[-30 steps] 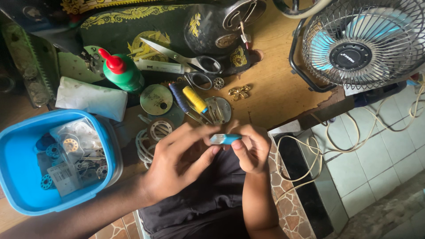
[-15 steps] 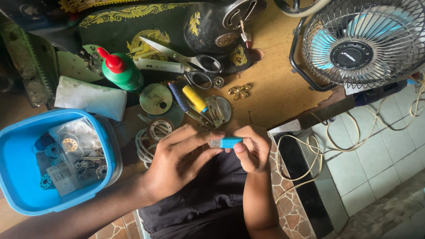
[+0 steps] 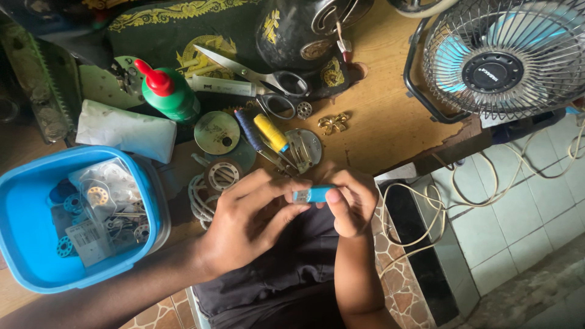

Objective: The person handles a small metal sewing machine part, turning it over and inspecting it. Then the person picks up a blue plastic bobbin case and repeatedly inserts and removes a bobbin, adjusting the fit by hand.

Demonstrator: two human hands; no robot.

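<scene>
Both hands hold a small blue tube [image 3: 312,194] just below the yellow-handled screwdriver [image 3: 270,133]. The left hand [image 3: 247,222] pinches one end with its fingertips, and the right hand [image 3: 348,201] curls its fingers around the other end. A blue tub [image 3: 24,268] sits far left of the screwdriver

The small blue thing [image 3: 314,194] is partly hidden by the fingers of the left hand [image 3: 250,222] and right hand [image 3: 348,201], so its shape is hard to tell. The fan [image 3: 506,58] is cut off at the top and right edges. The blue tub [image 3: 24,244] runs off the left edge. The little bits in the tub are too small to tell.
</scene>
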